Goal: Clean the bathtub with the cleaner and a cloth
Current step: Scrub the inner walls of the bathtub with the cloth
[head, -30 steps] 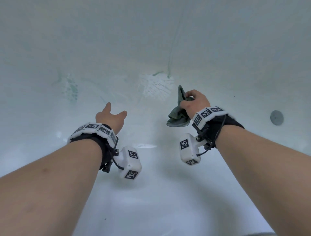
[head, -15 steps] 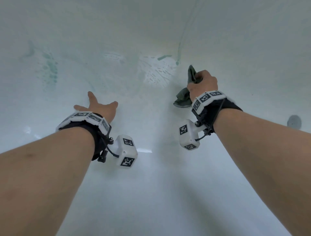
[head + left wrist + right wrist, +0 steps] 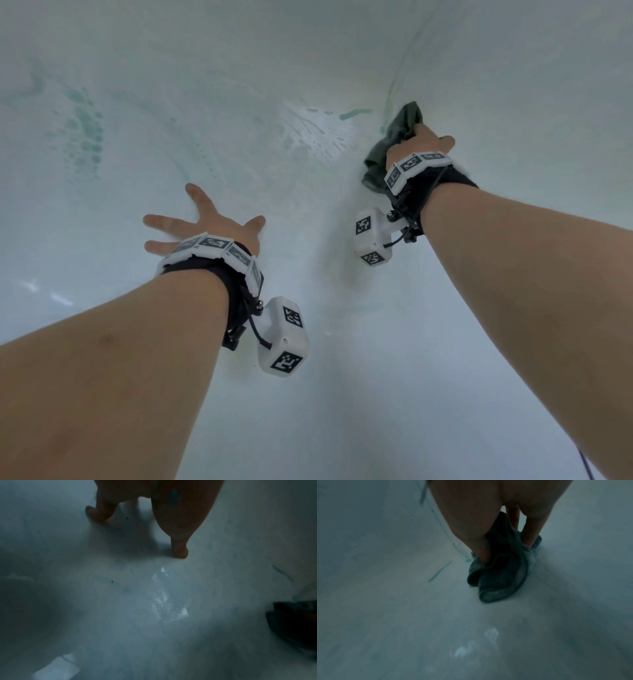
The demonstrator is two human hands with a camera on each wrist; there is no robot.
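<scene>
I am looking into the white bathtub (image 3: 342, 394). My right hand (image 3: 416, 142) grips a bunched dark green cloth (image 3: 399, 132) and presses it against the far tub wall at upper right; in the right wrist view the cloth (image 3: 501, 573) touches the wall under my thumb and fingers. My left hand (image 3: 202, 222) lies spread with straight fingers on the tub surface at centre left, and its fingertips (image 3: 180, 551) touch the wet surface. Blue-green cleaner streaks (image 3: 354, 113) and droplets (image 3: 85, 137) mark the wall. The cleaner bottle is out of sight.
A wet, foamy patch (image 3: 315, 132) lies between my hands on the far wall. A thin trickle (image 3: 399, 73) runs down the wall above the cloth. A dark cable (image 3: 591, 464) shows at the lower right edge.
My right hand has carried the cloth up and to the right, onto the wall. My left hand has spread its fingers and settled flat on the tub. The drain has left the view.
</scene>
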